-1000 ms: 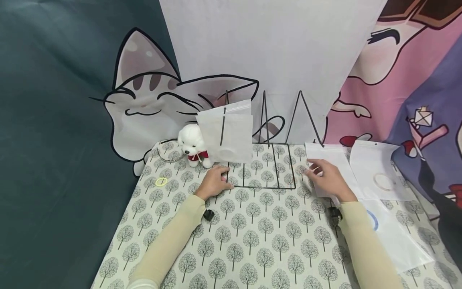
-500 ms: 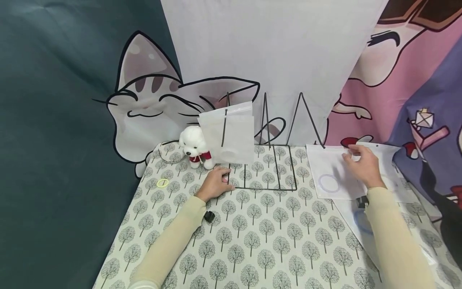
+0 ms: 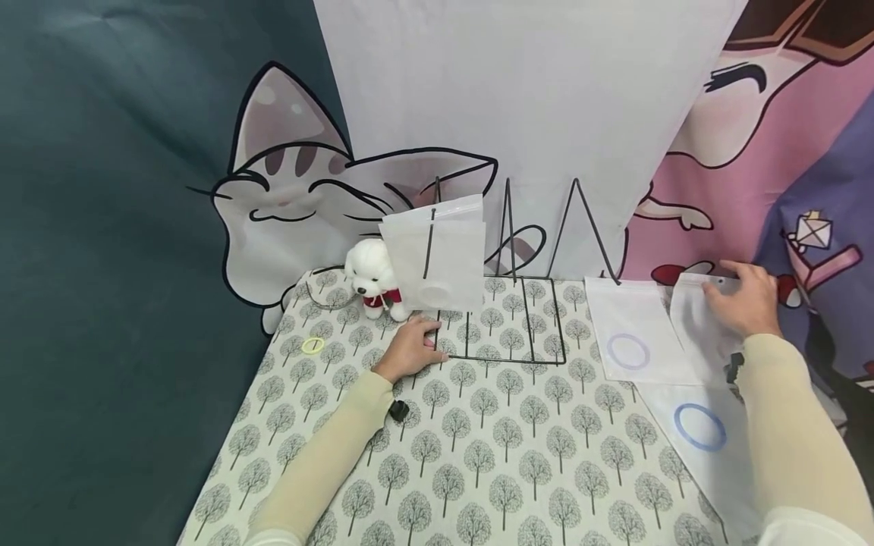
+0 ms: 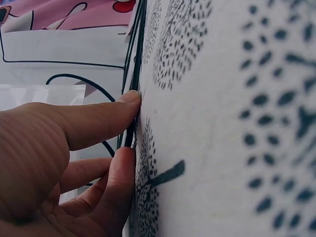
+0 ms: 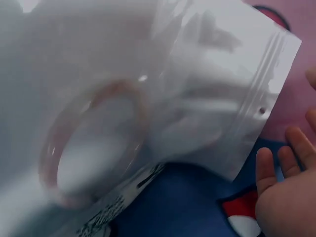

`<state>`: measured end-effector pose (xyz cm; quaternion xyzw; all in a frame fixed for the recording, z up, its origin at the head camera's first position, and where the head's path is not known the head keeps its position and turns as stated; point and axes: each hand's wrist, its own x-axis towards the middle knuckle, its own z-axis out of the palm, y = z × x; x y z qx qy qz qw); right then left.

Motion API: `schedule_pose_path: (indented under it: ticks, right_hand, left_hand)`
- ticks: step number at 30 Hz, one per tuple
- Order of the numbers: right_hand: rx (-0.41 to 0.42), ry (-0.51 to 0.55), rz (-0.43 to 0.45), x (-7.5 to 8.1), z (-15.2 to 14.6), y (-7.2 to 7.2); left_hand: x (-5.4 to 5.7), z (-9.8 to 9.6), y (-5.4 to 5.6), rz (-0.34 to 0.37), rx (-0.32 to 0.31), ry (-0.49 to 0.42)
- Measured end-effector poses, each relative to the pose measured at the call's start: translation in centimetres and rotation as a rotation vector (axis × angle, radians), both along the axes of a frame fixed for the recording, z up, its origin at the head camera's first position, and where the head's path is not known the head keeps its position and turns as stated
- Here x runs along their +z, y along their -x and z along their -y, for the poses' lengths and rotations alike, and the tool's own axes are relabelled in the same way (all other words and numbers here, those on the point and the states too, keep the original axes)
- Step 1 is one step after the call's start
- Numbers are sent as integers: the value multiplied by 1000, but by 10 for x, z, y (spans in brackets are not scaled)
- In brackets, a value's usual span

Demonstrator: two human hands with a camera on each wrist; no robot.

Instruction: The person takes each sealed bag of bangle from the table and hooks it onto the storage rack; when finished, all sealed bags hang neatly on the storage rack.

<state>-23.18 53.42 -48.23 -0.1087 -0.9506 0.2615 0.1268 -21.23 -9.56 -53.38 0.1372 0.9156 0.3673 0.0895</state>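
My left hand [image 3: 407,350] grips the near left corner of a black wire display rack [image 3: 512,360]. In the left wrist view the fingertips [image 4: 129,97] press at the rack's dark wire, close to the tabletop. My right hand [image 3: 747,303] is at the top end of a clear zip bag [image 3: 690,315] on the far right. The right wrist view shows that bag [image 5: 212,84] holding a pinkish bangle [image 5: 49,163], with the loosely bent fingers [image 5: 265,168] apart from its punched top edge. Another white-backed zip bag [image 3: 433,262] hangs from the rack's left hook.
A bag [image 3: 658,341] with a lilac ring and one with a blue ring [image 3: 723,434] lie on the right. A white plush dog [image 3: 369,265] stands beside the rack's left side. Left of it lies a yellow ring [image 3: 304,348]. Black hooks [image 3: 594,220] rise at the back.
My right hand has moved right, from beside the lilac-ring bag to the top of the far right bag. My left hand stays on the rack corner. The view has shifted slightly.
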Motion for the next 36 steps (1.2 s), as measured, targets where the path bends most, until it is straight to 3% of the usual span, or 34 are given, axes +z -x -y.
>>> schedule_pose_path:
  ticks: [10, 13, 16, 22, 27, 36]
  right_hand:
    - [172, -110, 239, -10, -18, 3]
    - [162, -116, 310, -19, -20, 4]
    - [93, -100, 349, -26, -21, 2]
    - [6, -140, 281, -34, -23, 3]
    - [-59, -79, 217, -32, -26, -3]
    - [-49, 52, 208, -32, -35, -15]
  left_hand:
    - [0, 1, 1, 8, -7, 22]
    - [-2, 0, 2, 9, -18, 28]
    - [-3, -1, 2, 13, -22, 27]
    - [-2, 0, 1, 4, -4, 17]
    - [-1, 2, 2, -2, -7, 9]
    - [-4, 1, 2, 3, -5, 1]
